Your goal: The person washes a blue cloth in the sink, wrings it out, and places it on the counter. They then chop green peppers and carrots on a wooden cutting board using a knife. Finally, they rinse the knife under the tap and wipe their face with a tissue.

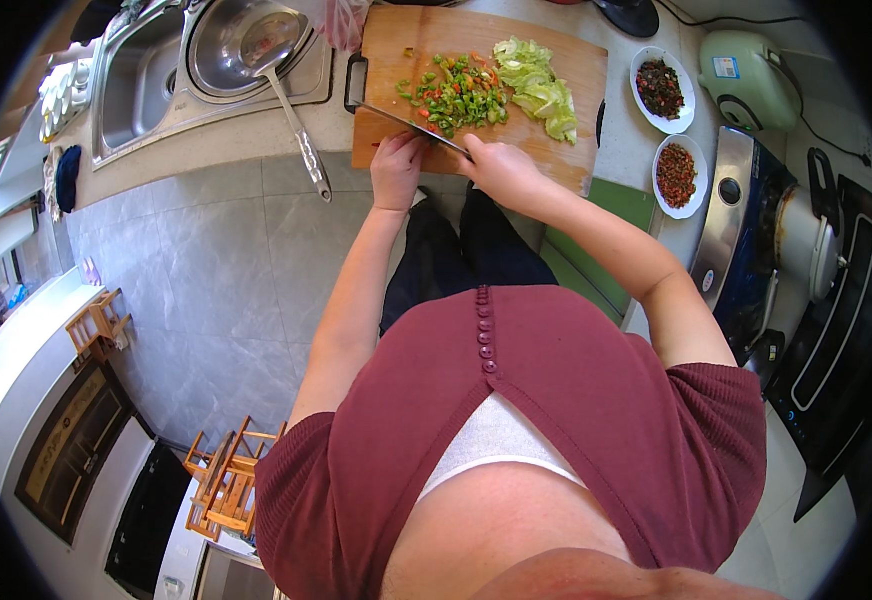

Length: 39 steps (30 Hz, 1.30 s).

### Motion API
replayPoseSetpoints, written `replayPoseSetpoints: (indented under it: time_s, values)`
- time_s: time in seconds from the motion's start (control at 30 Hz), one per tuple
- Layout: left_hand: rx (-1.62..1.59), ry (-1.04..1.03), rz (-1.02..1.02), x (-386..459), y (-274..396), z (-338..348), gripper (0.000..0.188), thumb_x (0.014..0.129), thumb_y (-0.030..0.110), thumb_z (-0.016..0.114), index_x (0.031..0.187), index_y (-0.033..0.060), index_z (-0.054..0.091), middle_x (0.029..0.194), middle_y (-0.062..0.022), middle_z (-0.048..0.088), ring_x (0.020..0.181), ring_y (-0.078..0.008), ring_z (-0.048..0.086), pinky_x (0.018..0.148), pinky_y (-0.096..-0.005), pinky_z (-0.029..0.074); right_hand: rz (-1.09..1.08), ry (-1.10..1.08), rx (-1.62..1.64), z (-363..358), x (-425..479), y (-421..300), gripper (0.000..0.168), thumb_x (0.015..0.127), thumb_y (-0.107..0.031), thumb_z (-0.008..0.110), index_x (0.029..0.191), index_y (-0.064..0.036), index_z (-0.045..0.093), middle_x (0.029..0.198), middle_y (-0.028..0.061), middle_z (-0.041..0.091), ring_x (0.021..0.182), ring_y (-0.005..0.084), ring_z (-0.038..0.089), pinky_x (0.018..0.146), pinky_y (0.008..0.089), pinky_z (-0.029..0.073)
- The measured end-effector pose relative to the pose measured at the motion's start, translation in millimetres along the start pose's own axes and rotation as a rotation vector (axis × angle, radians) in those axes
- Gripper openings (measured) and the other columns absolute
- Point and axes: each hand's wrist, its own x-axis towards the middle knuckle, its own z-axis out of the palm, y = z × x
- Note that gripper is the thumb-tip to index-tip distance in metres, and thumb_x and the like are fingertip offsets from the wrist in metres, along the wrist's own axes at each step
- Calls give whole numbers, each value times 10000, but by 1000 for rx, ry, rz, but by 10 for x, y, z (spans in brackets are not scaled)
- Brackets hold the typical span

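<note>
My right hand point(502, 169) grips the handle of a kitchen knife point(413, 127), whose blade points left across the near part of a wooden cutting board point(421, 30). Close by the blade, my left hand point(398, 169) has its fingertips bunched at the board's near edge; a small red piece lies beside them, and whatever is under the fingers is hidden. Beyond the knife lies a heap of chopped green and red peppers point(466, 94). Torn or cut pale green leaves point(537, 90), apparently lettuce or cabbage, rest to the right of the heap.
At left are a steel sink point(139, 90), a steel basin point(214, 52) and a long-handled ladle point(297, 127) overhanging the counter edge. Right of the board stand two white dishes point(638, 82) point(661, 169) of chopped food, a green rice cooker point(743, 79) and a gas stove point(728, 217) with a pot point(803, 240).
</note>
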Motion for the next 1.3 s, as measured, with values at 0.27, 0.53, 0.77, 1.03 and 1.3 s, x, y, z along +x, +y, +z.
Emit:
replayPoseSetpoints:
  time_s: [0.27, 0.53, 0.77, 1.03, 1.3]
  values:
    - [-11, 88, 67, 9, 12, -91, 154, 748, 125, 683, 897, 81, 686, 920, -69, 657, 873, -242, 602, 774, -340, 502, -121, 185, 234, 90, 90, 170, 243, 902, -270, 510, 886, -29, 482, 667, 244, 590, 668, 421, 591, 589, 513, 451]
    - [52, 35, -147, -81, -6, -226, 181, 753, 144, 691, 923, 85, 675, 914, -60, 640, 888, -244, 595, 777, -339, 500, -90, 110, 184, -64, -84, 163, 244, 903, -274, 508, 889, -31, 481, 665, 240, 586, 665, 424, 586, 593, 521, 445]
    - [85, 153, 33, -69, 194, -91, 174, 751, 107, 692, 919, 74, 665, 934, -73, 643, 878, -256, 597, 777, -339, 498, -93, 79, 130, -4, -155, 190, 247, 899, -283, 500, 901, -37, 474, 683, 237, 596, 671, 434, 585, 603, 532, 449]
    - [39, 115, -21, -93, 139, -33, 175, 740, 69, 683, 915, 68, 664, 921, -78, 640, 863, -259, 597, 763, -345, 495, -80, 71, 90, 30, -184, 201, 222, 907, -261, 507, 897, -44, 465, 666, 235, 575, 674, 438, 568, 585, 523, 432]
    - [49, 105, -4, -76, 110, -51, 160, 737, 73, 681, 896, 73, 667, 899, -66, 643, 824, -251, 596, 721, -335, 500, -60, 12, 48, -43, -184, 106, 247, 897, -290, 493, 906, -44, 468, 686, 219, 606, 681, 424, 594, 610, 530, 459]
